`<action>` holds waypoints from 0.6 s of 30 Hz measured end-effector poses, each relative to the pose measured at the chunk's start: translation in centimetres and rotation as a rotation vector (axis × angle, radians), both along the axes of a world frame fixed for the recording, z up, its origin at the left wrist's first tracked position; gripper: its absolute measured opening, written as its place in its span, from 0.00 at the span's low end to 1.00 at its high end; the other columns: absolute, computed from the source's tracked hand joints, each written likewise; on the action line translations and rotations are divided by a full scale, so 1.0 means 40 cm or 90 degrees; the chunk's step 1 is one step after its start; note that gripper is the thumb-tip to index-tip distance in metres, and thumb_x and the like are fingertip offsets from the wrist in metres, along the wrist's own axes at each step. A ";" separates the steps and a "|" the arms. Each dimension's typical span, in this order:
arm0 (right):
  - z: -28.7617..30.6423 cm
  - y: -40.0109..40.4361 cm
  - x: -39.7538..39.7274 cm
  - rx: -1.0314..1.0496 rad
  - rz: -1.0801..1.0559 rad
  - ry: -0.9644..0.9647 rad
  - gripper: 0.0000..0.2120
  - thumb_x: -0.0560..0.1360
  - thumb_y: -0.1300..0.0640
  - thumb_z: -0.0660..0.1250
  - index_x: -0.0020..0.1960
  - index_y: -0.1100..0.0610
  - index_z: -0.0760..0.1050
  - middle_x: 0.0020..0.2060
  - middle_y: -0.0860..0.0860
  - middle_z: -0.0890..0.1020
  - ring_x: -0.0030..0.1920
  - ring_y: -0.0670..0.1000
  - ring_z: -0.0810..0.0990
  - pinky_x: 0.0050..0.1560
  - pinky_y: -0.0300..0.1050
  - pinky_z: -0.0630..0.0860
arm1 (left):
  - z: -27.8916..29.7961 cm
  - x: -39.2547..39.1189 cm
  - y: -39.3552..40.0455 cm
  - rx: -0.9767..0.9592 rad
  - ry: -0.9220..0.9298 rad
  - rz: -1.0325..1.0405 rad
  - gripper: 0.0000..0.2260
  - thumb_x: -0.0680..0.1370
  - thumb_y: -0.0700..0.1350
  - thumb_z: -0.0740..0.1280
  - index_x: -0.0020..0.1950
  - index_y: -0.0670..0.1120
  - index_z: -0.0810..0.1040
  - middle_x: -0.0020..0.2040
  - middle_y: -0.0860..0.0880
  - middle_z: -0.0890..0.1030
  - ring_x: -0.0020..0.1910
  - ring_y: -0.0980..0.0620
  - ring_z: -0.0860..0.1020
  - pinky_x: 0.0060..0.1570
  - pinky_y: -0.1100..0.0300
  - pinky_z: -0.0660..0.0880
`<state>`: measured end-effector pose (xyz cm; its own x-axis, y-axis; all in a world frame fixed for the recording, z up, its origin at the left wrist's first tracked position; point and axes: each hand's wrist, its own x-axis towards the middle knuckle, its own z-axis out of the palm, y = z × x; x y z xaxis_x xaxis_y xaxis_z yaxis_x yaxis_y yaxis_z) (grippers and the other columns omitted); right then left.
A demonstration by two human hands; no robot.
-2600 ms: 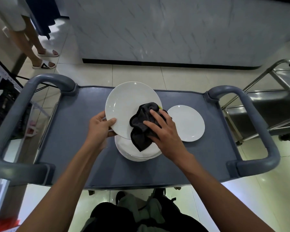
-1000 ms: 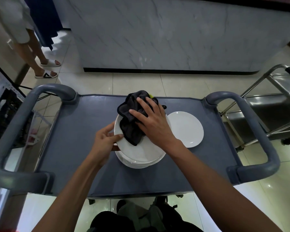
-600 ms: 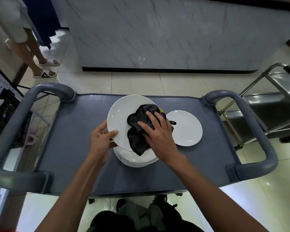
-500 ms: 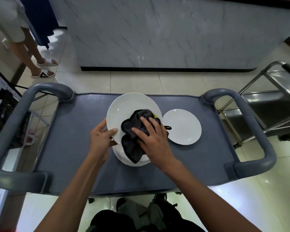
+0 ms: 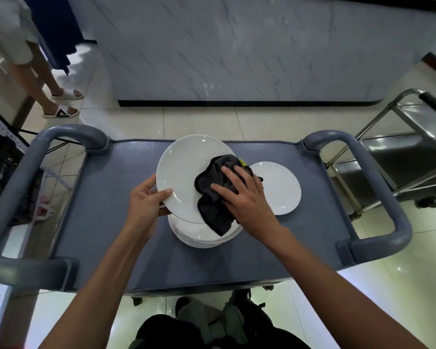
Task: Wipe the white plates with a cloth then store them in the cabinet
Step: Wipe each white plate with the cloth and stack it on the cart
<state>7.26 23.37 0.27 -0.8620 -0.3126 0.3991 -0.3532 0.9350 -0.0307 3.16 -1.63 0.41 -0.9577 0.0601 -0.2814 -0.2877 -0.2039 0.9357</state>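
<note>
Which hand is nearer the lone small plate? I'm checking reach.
Right. The right hand overlaps the small plate's left edge; the left hand is beyond the held plate.

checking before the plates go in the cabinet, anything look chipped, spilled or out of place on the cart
Nothing stands out. The tilted plate is simply held up by the left hand above the stack while the right hand presses the dark cloth on it. The single plate lies flat on the cart; no chips or spills show.

Glossy cream floor tiles (image 5: 199, 122) run up to a pale marble-veined counter front (image 5: 237, 46) with a dark plinth; a grey plastic cart (image 5: 98, 222) stands centre, a steel trolley (image 5: 400, 159) right, a bystander's sandalled feet (image 5: 61, 104) upper left
</note>
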 end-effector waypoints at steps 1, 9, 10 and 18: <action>0.008 0.009 -0.010 -0.008 -0.018 0.001 0.19 0.77 0.55 0.70 0.68 0.49 0.78 0.73 0.57 0.71 0.72 0.63 0.69 0.68 0.63 0.68 | 0.001 0.001 -0.003 -0.003 -0.001 -0.010 0.21 0.77 0.31 0.67 0.61 0.55 0.81 0.45 0.49 0.87 0.39 0.48 0.84 0.34 0.53 0.81; 0.085 -0.017 -0.105 -0.044 -0.081 0.001 0.22 0.81 0.50 0.58 0.74 0.48 0.71 0.76 0.58 0.66 0.76 0.63 0.62 0.73 0.64 0.58 | 0.016 0.014 0.011 -0.030 -0.002 -0.109 0.22 0.76 0.31 0.68 0.66 0.50 0.80 0.46 0.46 0.87 0.40 0.47 0.85 0.34 0.55 0.81; 0.087 -0.030 -0.111 -0.037 -0.073 0.003 0.22 0.81 0.50 0.58 0.74 0.48 0.71 0.76 0.57 0.67 0.76 0.63 0.62 0.73 0.64 0.58 | 0.018 0.014 0.013 -0.031 0.001 -0.120 0.23 0.76 0.30 0.68 0.66 0.50 0.80 0.47 0.45 0.87 0.40 0.46 0.85 0.34 0.54 0.81; 0.047 -0.107 -0.092 -0.010 0.016 0.047 0.20 0.80 0.50 0.64 0.71 0.49 0.74 0.76 0.57 0.67 0.76 0.63 0.63 0.73 0.65 0.60 | 0.018 0.025 0.010 -0.025 0.011 -0.117 0.23 0.76 0.29 0.66 0.66 0.50 0.80 0.49 0.42 0.87 0.44 0.42 0.86 0.35 0.52 0.81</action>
<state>3.56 19.09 2.17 -0.8218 -0.3270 0.4665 -0.3782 0.9256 -0.0175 4.14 -1.22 1.12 -0.9364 0.2234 -0.2705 -0.3005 -0.1129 0.9471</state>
